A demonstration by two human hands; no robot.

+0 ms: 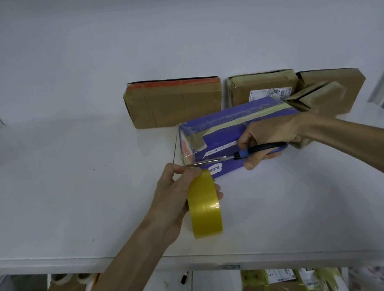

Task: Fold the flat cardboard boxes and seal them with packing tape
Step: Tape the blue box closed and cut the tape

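Your purple cardboard box (219, 139) lies on the white tabletop (68, 187) just right of the frame's centre, with pale tape already running along its top and down its left end. Your right hand (268, 132) rests against its front face, fingers curled through the handles of the blue-and-black scissors (239, 154), whose blades point left along the box's lower edge. Just below the blade tips, your left hand (171, 197) grips the roll of yellow packing tape (204, 207), thumb and forefinger pinched at the roll's top edge. Behind the purple box, against the wall, stand a taped brown box (175, 103), a labelled brown parcel (252, 87) and a half-open brown carton (331, 91) in the right of the frame.
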